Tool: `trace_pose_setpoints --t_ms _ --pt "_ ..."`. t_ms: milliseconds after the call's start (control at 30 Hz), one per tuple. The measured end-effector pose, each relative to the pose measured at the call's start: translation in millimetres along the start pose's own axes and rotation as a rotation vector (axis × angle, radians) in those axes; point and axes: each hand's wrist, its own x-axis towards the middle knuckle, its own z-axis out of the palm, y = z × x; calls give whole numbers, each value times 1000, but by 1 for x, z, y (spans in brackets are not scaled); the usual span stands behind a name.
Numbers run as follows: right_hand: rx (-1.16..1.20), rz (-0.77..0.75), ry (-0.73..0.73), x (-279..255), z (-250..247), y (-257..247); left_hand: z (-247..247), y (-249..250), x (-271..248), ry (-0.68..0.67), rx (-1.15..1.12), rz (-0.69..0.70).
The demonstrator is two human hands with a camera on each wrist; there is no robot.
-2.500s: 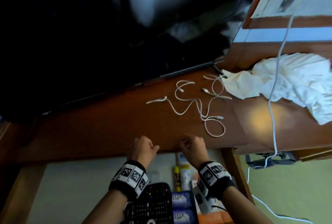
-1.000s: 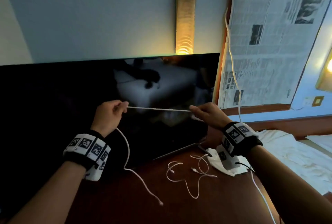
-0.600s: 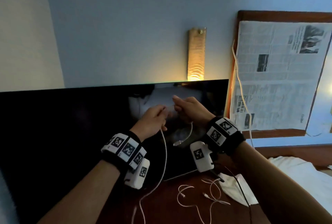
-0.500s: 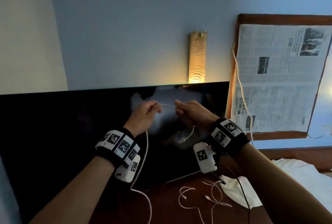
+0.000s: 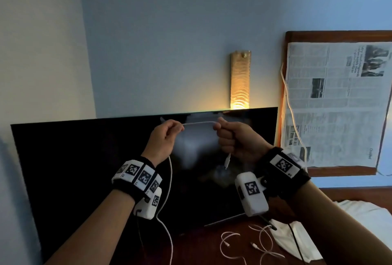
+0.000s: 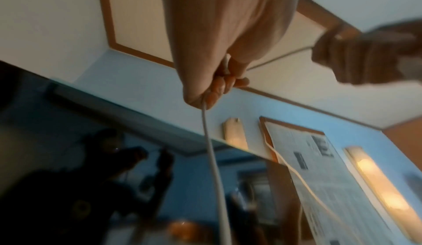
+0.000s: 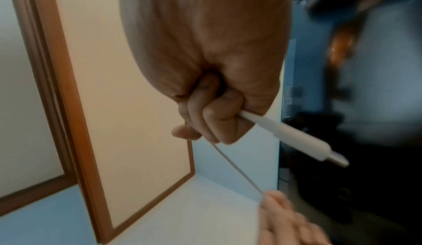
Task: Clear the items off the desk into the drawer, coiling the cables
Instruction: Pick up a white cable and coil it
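I hold a white cable (image 5: 198,123) raised in front of the dark TV screen (image 5: 84,169), a short stretch taut between both hands. My left hand (image 5: 167,137) pinches it, and the long tail (image 6: 214,167) hangs down from the fist toward the desk. My right hand (image 5: 231,135) grips the other end in a fist, with the plug (image 7: 297,139) sticking out below the fingers. Other white cables (image 5: 250,243) lie loose on the brown desk (image 5: 201,250) at the lower right. The drawer is out of view.
A white cloth (image 5: 297,241) lies on the desk right of the loose cables. A lit wall lamp (image 5: 239,80) sits above the TV. A newspaper (image 5: 339,103) covers a framed panel at the right, with a white cord (image 5: 290,103) hanging along its edge.
My hands lifted one cable off the desk and brought it up before the TV. Since half a second ago they have drawn apart, stretching a longer span between them.
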Motion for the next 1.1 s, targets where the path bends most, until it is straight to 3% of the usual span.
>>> trace_pose_setpoints --t_ms 100,233,300,400,467,533,700,867,1000,1100 --pt "139 -125 -41 -5 2 -16 8 -17 -27 -40 36 -34" --pt "207 -219 24 -8 -9 -29 22 -42 -80 -125 -135 -297" --pt "68 -243 136 -7 -13 -27 26 -32 -97 -321 -82 -333" --pt "-204 -265 257 -5 -9 -13 20 17 -94 -742 98 -183" --pt "-253 -226 222 -4 -6 -2 9 56 -81 -857 90 -48" --pt "-251 -172 164 -5 -3 6 -3 86 -64 -825 78 75" --pt "-237 -154 93 -11 8 14 -15 100 -15 -424 108 265" --pt "-197 -157 37 -13 18 11 -14 84 13 -172 202 311" --pt "-166 -116 -18 -13 23 8 -7 68 11 -113 186 256" --pt "-15 -70 -84 -13 23 6 2 53 1 -84 112 191"
